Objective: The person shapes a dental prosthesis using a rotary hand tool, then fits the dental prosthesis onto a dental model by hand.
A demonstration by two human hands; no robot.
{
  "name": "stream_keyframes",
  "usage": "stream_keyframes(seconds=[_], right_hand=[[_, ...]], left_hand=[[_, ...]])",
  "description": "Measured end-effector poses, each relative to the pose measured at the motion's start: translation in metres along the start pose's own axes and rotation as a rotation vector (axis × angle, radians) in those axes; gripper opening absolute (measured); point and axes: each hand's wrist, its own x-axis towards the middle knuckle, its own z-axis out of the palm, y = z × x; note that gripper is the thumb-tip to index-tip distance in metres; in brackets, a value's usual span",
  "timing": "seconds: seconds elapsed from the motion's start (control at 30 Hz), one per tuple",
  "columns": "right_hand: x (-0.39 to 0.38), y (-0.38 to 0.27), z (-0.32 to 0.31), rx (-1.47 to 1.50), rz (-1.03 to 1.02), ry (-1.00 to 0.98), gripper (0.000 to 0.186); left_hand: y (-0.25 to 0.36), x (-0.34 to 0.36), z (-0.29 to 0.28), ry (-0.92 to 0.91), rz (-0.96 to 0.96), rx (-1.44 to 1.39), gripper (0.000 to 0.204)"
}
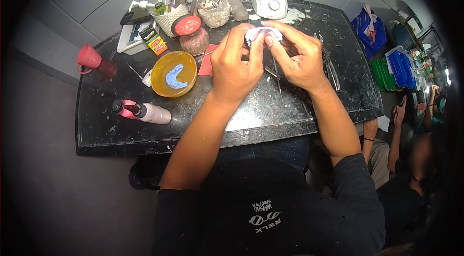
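Note:
Above the far middle of the table, my left hand and my right hand together hold a small dental cast. It is arch-shaped and pale, with a pinkish inner side. Both thumbs press into its inner curve while the fingers wrap its outer sides and hide part of it. To the left of my left hand stands an amber bowl with a blue dental arch lying in it. A red flat sheet lies between the bowl and my left wrist. Thin metal tools lie under my hands.
A pink cup, spray bottles, a small box and a red-lidded jar stand leftward. A basket of tools, a cluttered glass jar and a white device line the back. Another person sits at right.

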Motion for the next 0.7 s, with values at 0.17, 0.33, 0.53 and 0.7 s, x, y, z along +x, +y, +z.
stream_keyframes(seconds=[0.17,0.33,0.53,0.7], right_hand=[[0.0001,-0.0021,0.0005,-0.05,-0.056,0.005,0.033],[0.0017,-0.0051,-0.0035,-0.145,-0.158,0.012,0.033],[0.0016,-0.0037,-0.0011,-0.17,-0.184,0.046,0.03],[0.0002,-0.0047,-0.003,-0.195,-0.188,0.071,0.028]], left_hand=[[-0.0042,0.0002,0.0007,0.021,0.039,-0.019,0.017],[-0.0031,0.0,0.0031,0.038,0.049,-0.053,0.017],[0.0003,-0.0001,0.0001,0.013,0.049,-0.016,0.019],[-0.0023,-0.0016,0.0023,0.013,0.062,-0.019,0.02]])
